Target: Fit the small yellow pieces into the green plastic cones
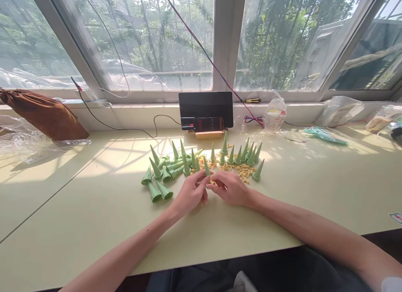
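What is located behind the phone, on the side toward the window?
Behind the phone stands a wider black panel, whose upper part shows. The phone covers some of its lower part, which cannot be seen.

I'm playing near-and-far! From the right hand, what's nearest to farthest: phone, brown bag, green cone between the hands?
1. Green cone: just left, at the fingers.
2. Phone: ahead, on the stand.
3. Brown bag: way over left.

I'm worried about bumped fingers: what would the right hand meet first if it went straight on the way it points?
The right hand would probably meet the left hand first, close ahead beside a green cone; the exact depth is unclear.
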{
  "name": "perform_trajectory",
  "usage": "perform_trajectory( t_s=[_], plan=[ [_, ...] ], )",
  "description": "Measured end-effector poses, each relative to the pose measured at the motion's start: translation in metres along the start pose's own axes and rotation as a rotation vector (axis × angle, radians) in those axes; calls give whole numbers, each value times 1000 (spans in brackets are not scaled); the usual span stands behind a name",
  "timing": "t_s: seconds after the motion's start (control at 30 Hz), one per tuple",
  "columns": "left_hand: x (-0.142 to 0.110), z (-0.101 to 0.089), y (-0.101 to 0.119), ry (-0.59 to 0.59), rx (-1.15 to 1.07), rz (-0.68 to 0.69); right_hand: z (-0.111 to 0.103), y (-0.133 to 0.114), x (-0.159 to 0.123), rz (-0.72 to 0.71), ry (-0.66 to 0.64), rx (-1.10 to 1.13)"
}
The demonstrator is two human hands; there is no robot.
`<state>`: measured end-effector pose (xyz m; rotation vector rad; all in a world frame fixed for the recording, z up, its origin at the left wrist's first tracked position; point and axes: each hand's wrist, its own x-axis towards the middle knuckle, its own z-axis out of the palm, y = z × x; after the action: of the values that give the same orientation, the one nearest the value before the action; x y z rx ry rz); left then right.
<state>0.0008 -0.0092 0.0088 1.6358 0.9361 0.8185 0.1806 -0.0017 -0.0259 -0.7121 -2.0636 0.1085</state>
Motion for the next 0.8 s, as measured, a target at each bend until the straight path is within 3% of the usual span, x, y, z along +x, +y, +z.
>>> perform_trajectory(
  t_s=[0.37, 0.8],
  plan=[
    [-1, 0, -1, -106, -75, 6, -1, -4, -1, -28, -29, -84],
    [0, -1, -7, -117, -78, -14, -1, -8, 0, -23, -64, -104]
  ],
)
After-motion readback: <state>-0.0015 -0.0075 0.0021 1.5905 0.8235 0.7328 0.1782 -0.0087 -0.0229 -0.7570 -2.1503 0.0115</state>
